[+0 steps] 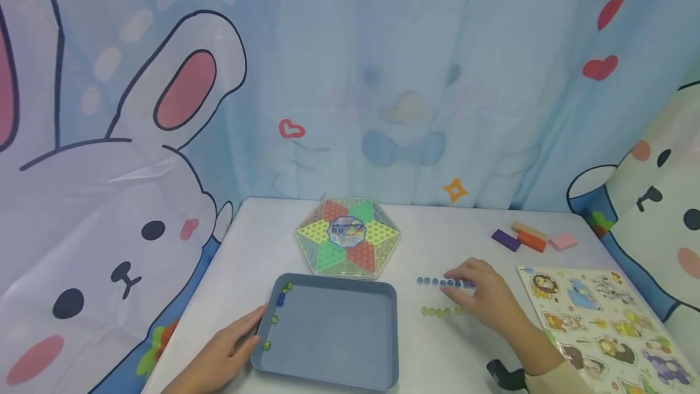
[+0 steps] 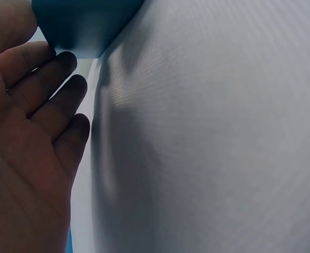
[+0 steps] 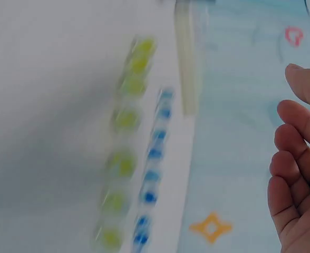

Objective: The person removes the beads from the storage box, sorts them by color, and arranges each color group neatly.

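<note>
My left hand touches the left side of a grey-blue tray, fingers nearly straight, as the left wrist view also shows. Inside the tray, along its left wall, lie yellow-green marbles and blue marbles. To the right of the tray, my right hand hovers over the table with thumb and forefinger apart. Nothing shows between its fingers in the right wrist view. Below it run a row of blue marbles and a row of yellow-green marbles; the hand covers their right ends in the head view.
A hexagonal Chinese checkers board lies behind the tray. Coloured blocks sit at the back right. An animal sticker sheet lies at the right, and a black object is by the right forearm. A printed curtain hangs behind the table.
</note>
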A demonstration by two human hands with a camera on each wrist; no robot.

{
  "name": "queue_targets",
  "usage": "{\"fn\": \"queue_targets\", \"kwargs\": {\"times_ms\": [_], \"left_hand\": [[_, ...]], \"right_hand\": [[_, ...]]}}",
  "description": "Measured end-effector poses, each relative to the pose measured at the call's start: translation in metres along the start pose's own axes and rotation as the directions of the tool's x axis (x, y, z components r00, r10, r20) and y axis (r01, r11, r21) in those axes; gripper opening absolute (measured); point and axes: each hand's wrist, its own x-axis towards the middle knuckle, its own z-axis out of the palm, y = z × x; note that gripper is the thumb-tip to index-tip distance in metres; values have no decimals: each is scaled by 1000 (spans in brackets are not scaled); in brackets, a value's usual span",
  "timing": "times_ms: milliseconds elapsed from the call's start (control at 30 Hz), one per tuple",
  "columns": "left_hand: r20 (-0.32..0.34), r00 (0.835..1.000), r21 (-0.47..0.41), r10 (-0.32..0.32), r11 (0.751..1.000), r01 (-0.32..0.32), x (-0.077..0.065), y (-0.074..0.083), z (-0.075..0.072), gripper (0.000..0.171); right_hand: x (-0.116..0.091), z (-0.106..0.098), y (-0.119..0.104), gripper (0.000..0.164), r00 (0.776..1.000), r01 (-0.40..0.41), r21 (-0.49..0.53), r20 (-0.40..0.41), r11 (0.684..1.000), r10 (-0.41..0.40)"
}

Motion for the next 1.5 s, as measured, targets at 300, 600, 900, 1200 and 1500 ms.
{"fn": "queue_targets", "kwargs": {"times_ms": [300, 600, 900, 1200, 1500], "left_hand": [[24, 1000, -12, -7, 1000, 7, 3, 0, -2, 56], [23, 1000, -20, -14, 1000, 14, 1, -4, 1, 56], [41, 999, -45, -22, 999, 24, 1, -2, -1, 56], [0, 1000, -7, 18, 1000, -18, 3, -7, 3, 55], [-40, 998, 16, 58, 998, -57, 2, -11, 6, 54]], "right_hand": [[42, 39, -87, 25, 973, 208, 119, 77, 971, -218], [65, 87, -152, 27, 854, 439, 179, 223, 880, -471], [69, 135, -196, 30, 728, 553, 201, 355, 809, -586], [67, 167, -222, 32, 660, 610, 205, 404, 765, -634], [63, 177, -239, 30, 663, 588, 191, 442, 786, -604]]}}
